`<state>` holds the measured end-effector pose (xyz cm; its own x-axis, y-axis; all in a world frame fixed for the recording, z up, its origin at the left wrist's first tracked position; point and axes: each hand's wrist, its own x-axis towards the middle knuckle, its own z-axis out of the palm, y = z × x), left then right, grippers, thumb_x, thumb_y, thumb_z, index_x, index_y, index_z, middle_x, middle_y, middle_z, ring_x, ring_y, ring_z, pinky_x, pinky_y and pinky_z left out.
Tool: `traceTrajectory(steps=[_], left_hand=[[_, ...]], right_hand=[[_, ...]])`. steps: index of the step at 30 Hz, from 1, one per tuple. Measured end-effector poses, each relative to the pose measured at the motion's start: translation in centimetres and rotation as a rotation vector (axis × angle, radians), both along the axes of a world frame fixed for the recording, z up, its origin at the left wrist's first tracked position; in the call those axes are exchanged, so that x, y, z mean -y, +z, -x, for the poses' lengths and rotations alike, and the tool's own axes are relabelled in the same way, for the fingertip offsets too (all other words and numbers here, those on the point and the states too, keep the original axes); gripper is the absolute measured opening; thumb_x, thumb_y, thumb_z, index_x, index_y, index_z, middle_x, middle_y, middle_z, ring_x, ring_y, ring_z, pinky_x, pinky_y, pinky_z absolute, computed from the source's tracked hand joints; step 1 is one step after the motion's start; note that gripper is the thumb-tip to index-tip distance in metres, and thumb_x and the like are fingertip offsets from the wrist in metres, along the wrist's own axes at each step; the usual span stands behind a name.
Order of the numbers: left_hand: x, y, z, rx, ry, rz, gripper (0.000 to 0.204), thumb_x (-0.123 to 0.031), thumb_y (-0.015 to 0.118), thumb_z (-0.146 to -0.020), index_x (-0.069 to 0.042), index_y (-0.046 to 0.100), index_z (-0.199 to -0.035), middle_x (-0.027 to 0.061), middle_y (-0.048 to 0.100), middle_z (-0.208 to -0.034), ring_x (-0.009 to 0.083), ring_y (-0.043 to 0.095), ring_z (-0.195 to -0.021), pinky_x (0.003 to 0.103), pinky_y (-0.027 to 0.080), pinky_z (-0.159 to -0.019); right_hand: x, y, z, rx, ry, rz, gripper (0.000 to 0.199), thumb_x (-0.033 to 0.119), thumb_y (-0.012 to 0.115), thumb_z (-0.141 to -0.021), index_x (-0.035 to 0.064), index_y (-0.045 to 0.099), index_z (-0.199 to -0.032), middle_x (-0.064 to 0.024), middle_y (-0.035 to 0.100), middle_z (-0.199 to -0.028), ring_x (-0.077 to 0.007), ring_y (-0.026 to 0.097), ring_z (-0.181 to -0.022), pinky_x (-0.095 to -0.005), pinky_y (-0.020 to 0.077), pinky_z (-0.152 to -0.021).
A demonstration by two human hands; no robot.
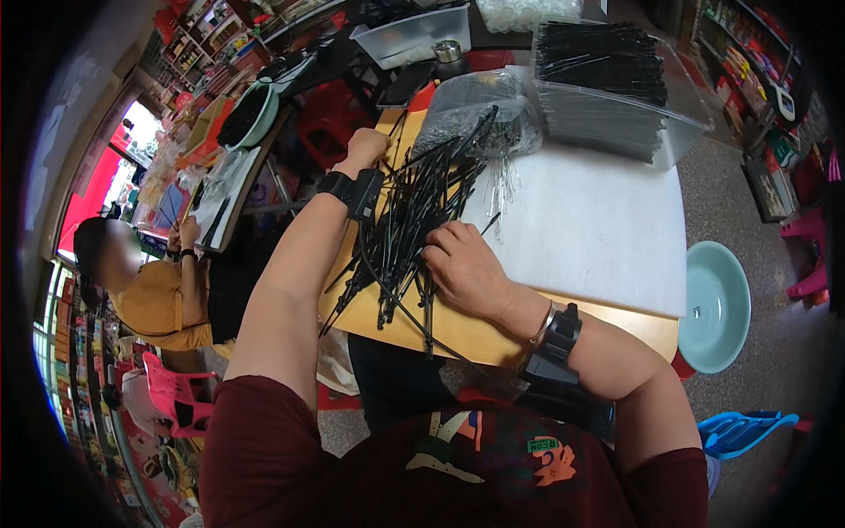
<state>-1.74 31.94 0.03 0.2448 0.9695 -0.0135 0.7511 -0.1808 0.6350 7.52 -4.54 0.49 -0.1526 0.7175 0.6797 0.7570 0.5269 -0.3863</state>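
Observation:
A loose heap of thin black rods [409, 220] lies across the yellow tabletop [475, 339], some with knobby ends toward me. At the heap's far left edge is my left hand [365, 150], closed; its fingertips are hidden, so what it holds cannot be made out. My right hand [466, 268] rests at the heap's right side, fingers curled in over several rods, and one rod end sticks out beyond the knuckles. Fine clear and silvery strands [502, 189] hang from a clear plastic bag [484, 101] behind the heap.
A white foam sheet [594, 229] covers the table's right part. A clear bin [678, 123] packed with black rods stands at its far end. Behind are another clear tub [422, 35] and a metal cup [447, 51]. A pale green basin [717, 308] is at right; a person [158, 295] sits at left.

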Motion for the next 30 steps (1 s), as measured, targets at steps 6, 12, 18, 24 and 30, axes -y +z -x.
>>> traceTrajectory(steps=[6, 12, 18, 24, 30], left_hand=[[8.1, 4.0, -2.5, 0.388, -0.122, 0.159, 0.016, -0.006, 0.065, -0.079, -0.002, 0.064, -0.094, 0.0015, 0.061, -0.085, 0.0122, 0.054, -0.081, 0.025, 0.041, -0.075], [11.5, 5.9, -2.3, 0.514, -0.265, -0.029, 0.02, -0.007, 0.065, -0.081, -0.001, 0.063, -0.1, 0.0007, 0.061, -0.091, 0.0108, 0.054, -0.086, 0.024, 0.04, -0.08], [16.0, 10.0, -2.0, 0.738, -0.41, -0.198, 0.022, -0.005, 0.062, -0.085, -0.001, 0.061, -0.107, 0.0023, 0.062, -0.097, 0.0095, 0.056, -0.09, 0.024, 0.044, -0.083], [24.9, 13.7, 1.4, 0.726, -0.588, -0.371, 0.021, -0.004, 0.061, -0.084, -0.001, 0.062, -0.105, 0.0048, 0.058, -0.11, 0.0124, 0.053, -0.103, 0.025, 0.041, -0.089], [29.5, 11.0, 5.2, 0.636, -0.658, -0.406, 0.018, 0.004, 0.058, -0.082, -0.003, 0.064, -0.098, 0.0083, 0.05, -0.123, 0.0194, 0.047, -0.117, 0.031, 0.036, -0.098]], right_hand=[[0.1, -0.7, -1.0, 0.015, -0.056, -0.015, 0.016, 0.008, 0.06, -0.074, 0.0025, 0.058, -0.089, -0.011, 0.052, -0.096, -0.0279, 0.047, -0.095, -0.0371, 0.0383, -0.082], [0.4, -0.3, -0.8, 0.023, -0.049, 0.003, 0.014, 0.007, 0.06, -0.075, 0.0022, 0.058, -0.088, -0.0115, 0.053, -0.097, -0.0284, 0.047, -0.095, -0.0373, 0.0383, -0.082], [0.7, 0.4, -0.8, 0.047, -0.057, -0.037, 0.015, 0.007, 0.06, -0.074, 0.0025, 0.059, -0.088, -0.0113, 0.053, -0.097, -0.0285, 0.047, -0.096, -0.0377, 0.0382, -0.082], [0.5, 0.6, -0.8, -0.062, -0.073, -0.073, 0.014, 0.009, 0.062, -0.076, 0.0041, 0.059, -0.089, -0.0088, 0.056, -0.093, -0.0283, 0.05, -0.091, -0.039, 0.039, -0.08], [1.1, 4.0, -1.7, -0.889, 0.485, 0.762, 0.031, 0.003, 0.053, -0.08, -0.0011, 0.057, -0.11, -0.0068, 0.061, -0.098, -0.0135, 0.059, -0.089, -0.026, 0.0455, -0.083]])
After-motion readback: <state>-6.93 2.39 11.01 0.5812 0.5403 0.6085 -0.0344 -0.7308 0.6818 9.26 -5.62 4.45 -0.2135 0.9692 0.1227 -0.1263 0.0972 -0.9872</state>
